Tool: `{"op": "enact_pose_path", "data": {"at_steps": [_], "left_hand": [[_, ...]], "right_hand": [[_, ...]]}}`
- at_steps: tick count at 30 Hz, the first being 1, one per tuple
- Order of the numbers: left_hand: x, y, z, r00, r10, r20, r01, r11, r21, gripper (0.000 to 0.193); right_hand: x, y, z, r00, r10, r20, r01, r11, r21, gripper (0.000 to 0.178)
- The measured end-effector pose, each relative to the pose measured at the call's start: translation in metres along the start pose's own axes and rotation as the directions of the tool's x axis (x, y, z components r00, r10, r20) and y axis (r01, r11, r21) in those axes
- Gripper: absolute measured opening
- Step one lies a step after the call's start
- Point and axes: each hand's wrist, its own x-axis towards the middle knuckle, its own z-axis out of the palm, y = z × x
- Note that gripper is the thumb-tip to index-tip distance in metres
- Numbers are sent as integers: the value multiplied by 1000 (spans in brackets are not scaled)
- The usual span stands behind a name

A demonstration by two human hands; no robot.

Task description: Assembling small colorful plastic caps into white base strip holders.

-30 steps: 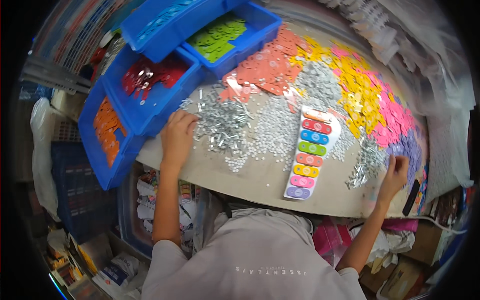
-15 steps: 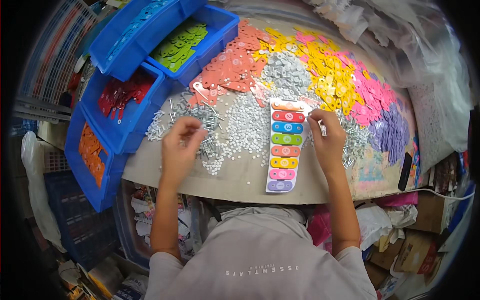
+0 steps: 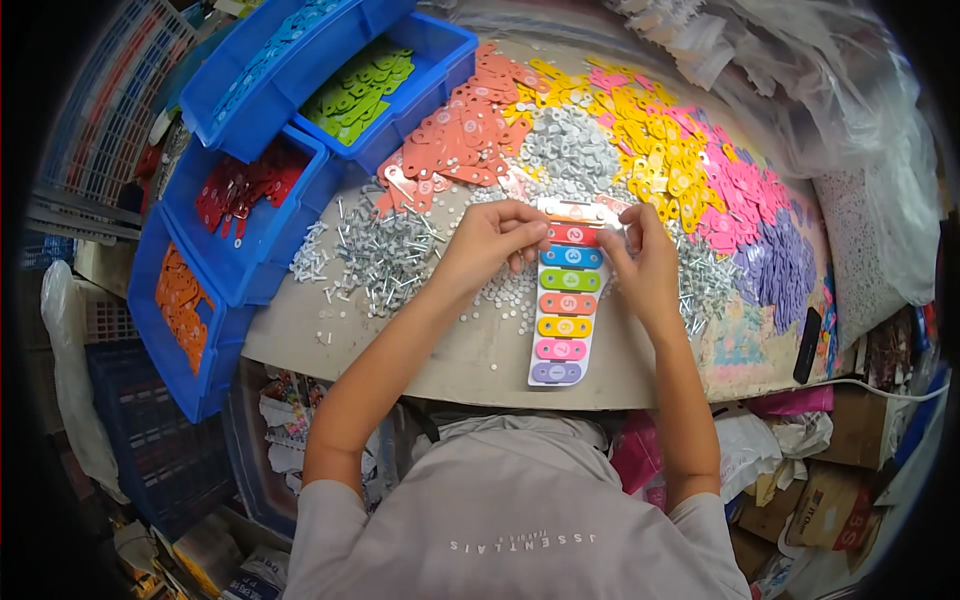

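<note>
A white toy xylophone board point(image 3: 593, 345) lies on the table in front of me, with a column of coloured bars running from orange and red at the far end to purple at the near end. At its upper left edge is my left hand point(image 3: 495, 245), thumb and fingers pinched together beside the red bar point(image 3: 573, 234). Whatever sits between those fingertips is too small to make out. By the upper right edge my right hand point(image 3: 645, 265) has curled fingers, the thumb close to the red bar's end; its grip is likewise unclear.
Left of the board lie silver pins point(image 3: 385, 255). Beyond it are grey pieces point(image 3: 570, 150) and coral bars point(image 3: 460, 135); yellow bars point(image 3: 665, 150), pink bars point(image 3: 740, 195) and purple bars point(image 3: 785, 265) spread rightward. Blue bins point(image 3: 255, 262) of bars stand at left, a clear bag point(image 3: 870, 230) at right.
My left hand has moved right, from over the silver pins to the board's upper left edge. My right hand stays at the upper right edge, its fingers shifted slightly.
</note>
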Motion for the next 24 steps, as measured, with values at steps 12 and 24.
{"op": "enact_pose_path", "data": {"at_steps": [12, 24], "left_hand": [[20, -19, 2, 978, 154, -138, -90, 918, 387, 29], [40, -7, 0, 965, -227, 131, 220, 973, 63, 24]], "right_hand": [[26, 29, -7, 804, 276, 527, -417, 893, 168, 58], [35, 46, 3, 789, 175, 589, -283, 954, 96, 73]]}}
